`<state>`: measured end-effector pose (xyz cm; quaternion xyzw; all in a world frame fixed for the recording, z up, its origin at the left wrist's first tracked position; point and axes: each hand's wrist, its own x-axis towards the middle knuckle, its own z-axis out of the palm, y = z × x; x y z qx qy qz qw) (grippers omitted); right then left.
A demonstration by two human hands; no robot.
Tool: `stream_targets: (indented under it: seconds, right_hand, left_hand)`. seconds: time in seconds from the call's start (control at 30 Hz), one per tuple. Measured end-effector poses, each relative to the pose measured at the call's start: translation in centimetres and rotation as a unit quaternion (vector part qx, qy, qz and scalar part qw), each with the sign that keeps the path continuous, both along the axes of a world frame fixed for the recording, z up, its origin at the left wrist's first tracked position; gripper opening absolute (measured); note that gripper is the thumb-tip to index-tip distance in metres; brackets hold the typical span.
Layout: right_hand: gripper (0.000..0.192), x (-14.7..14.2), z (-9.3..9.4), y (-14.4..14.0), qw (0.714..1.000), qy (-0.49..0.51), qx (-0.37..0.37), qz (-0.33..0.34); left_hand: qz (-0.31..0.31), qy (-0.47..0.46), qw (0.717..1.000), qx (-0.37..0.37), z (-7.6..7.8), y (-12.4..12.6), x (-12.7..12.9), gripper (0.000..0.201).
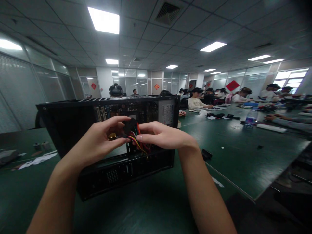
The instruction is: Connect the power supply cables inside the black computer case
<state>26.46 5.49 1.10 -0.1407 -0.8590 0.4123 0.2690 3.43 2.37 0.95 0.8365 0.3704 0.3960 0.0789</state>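
Observation:
A black computer case [126, 164] stands on the green table with its side open toward me. Inside it show a motherboard, a fan [152, 112] and a power supply [166, 112] with a label at the upper right. In front of the opening, my left hand [104, 135] pinches a black cable connector [131, 126] between thumb and fingers. My right hand [162, 135] is closed on the bundle of coloured wires [137, 143] just behind that connector. Red, yellow, white, green and black strands hang down from it into the case.
On the green table [234, 159], a black part [206, 154] lies right of the case, with a water bottle [251, 118] and a white power strip [271, 128] farther right. White paper [37, 161] and small cylinders lie at left. Several people sit along the far tables.

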Motion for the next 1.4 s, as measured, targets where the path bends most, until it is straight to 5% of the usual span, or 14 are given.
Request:
stream_targets:
  seconds: [0.3, 0.47, 0.73, 1.03, 1.4]
  right_hand:
    - [0.027, -0.5, -0.4, 0.9, 0.996, 0.002, 0.006, -0.085]
    - [0.026, -0.6, -0.5, 0.9, 0.997, -0.021, 0.004, -0.079]
    - [0.018, -1.4, -1.3, 1.0, 0.999, -0.029, 0.025, -0.035]
    - [0.013, -3.5, -1.1, -0.4, 0.989, -0.031, 0.088, -0.111]
    - [0.016, -3.5, -0.6, -0.6, 0.981, -0.042, 0.141, -0.124]
  left_hand:
    - [0.041, 0.045, 0.996, 0.062, 0.1, 0.3, 0.1, 0.056]
    - [0.037, 0.068, 0.995, 0.067, 0.0, 0.1, 0.6, 0.07]
    - [0.068, 0.1, 0.991, 0.065, 0.2, 0.1, 0.4, 0.055]
    - [0.106, 0.122, 0.98, 0.116, 0.3, -0.2, -1.4, 0.053]
    - [0.152, 0.204, 0.945, 0.207, -0.1, -0.3, -1.3, 0.053]
